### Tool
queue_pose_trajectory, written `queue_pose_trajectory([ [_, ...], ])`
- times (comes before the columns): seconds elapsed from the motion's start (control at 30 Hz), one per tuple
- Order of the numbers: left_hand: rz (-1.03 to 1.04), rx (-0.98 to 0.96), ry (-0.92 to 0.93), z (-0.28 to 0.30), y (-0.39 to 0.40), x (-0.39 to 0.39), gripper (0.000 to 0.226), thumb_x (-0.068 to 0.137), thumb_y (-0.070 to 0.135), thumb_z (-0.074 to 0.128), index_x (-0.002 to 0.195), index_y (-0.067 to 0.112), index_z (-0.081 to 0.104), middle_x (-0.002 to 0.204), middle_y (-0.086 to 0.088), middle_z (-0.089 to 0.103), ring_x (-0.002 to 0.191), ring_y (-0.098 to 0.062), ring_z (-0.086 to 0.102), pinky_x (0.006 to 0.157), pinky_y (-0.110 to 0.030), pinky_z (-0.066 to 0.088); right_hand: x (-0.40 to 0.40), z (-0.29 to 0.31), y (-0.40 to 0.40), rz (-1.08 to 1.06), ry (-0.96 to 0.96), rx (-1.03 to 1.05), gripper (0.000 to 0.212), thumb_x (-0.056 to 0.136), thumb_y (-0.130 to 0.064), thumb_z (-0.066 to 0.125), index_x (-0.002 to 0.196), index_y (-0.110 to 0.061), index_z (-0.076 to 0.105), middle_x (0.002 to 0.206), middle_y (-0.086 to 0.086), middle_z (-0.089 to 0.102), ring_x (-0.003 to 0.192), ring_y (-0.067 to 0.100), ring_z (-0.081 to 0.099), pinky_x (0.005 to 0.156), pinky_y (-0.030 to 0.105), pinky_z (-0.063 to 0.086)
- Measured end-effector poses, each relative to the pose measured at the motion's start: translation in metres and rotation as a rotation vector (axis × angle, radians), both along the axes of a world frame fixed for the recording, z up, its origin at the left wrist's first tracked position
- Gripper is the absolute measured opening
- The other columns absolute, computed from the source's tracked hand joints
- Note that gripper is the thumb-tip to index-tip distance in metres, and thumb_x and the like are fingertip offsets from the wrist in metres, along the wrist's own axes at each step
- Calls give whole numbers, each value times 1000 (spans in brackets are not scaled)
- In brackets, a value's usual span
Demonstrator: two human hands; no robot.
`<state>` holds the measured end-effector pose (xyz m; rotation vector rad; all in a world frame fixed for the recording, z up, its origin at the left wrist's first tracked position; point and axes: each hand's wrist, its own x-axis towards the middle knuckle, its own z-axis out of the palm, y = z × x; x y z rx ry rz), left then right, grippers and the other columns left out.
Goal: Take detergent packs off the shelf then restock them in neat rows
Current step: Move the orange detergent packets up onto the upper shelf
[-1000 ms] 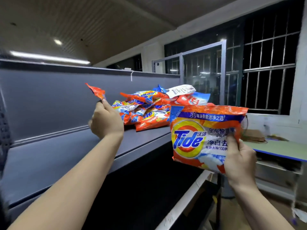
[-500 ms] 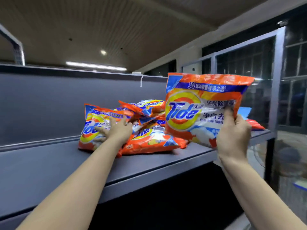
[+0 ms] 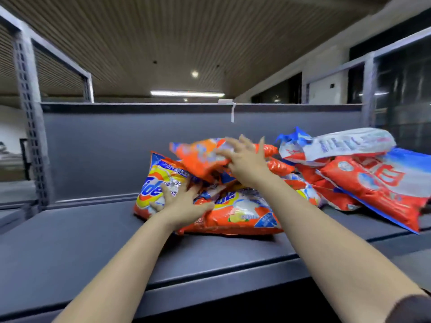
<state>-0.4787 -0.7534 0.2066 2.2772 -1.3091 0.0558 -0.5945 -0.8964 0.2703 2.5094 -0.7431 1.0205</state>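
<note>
A pile of orange Tide detergent packs lies on the dark grey shelf. One Tide pack leans upright at the pile's left, and my left hand presses flat against its lower right with fingers spread. A blurred orange pack lies on top of the pile. My right hand rests on its right end, fingers apart and not gripping. Another Tide pack lies flat at the front, under both hands.
Red-and-blue packs of another brand are heaped at the right, with a white-and-blue pack on top. A grey back panel closes the shelf behind. A perforated steel upright stands at the left.
My right hand brought the Tide pack it was holding in the air down onto the top of the pile and opened. My left hand stayed on the leaning pack. The view moved closer.
</note>
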Motion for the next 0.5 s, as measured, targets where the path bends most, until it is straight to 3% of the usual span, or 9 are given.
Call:
queue_pose_trajectory([
  [0.07, -12, 1, 23, 1, 1, 0, 70, 85, 63, 47, 144, 52, 12, 155, 22, -7, 138, -37, -28, 102, -71, -7, 12, -8, 1, 5, 152, 67, 44, 96, -32, 40, 137, -48, 39, 158, -12, 13, 146, 28, 8, 111, 62, 0],
  [0.3, -46, -36, 39, 2, 11, 2, 71, 79, 66, 51, 142, 51, 22, 156, 20, 7, 143, -32, -19, 106, -66, -7, -2, -22, 8, 109, 79, 89, 47, 93, -20, 44, 139, -33, 44, 157, -6, 21, 144, 29, 11, 116, 46, 11],
  [0.4, -145, -225, 159, 4, 24, 3, 79, 63, 63, 52, 136, 33, 45, 146, 8, 40, 140, -31, 24, 113, -52, 22, -12, -28, 19, 171, 2, 134, 42, 94, -21, 49, 136, -24, 49, 153, 0, 30, 143, 29, 17, 116, 38, 13],
  [0.43, -150, -308, 199, 4, 30, 0, 73, 66, 53, 55, 132, 24, 50, 139, 2, 48, 133, -27, 38, 110, -44, 31, -16, -29, 24, 198, -38, 153, 41, 94, -21, 51, 135, -21, 50, 150, 3, 36, 141, 28, 22, 115, 35, 16],
  [0.5, -65, -371, 227, 2, 41, -5, 51, 83, 31, 58, 130, 12, 51, 135, -6, 52, 125, -24, 47, 99, -26, 35, -25, -33, 33, 252, -118, 211, 39, 93, -22, 53, 132, -17, 53, 141, 6, 46, 133, 26, 34, 110, 33, 26],
])
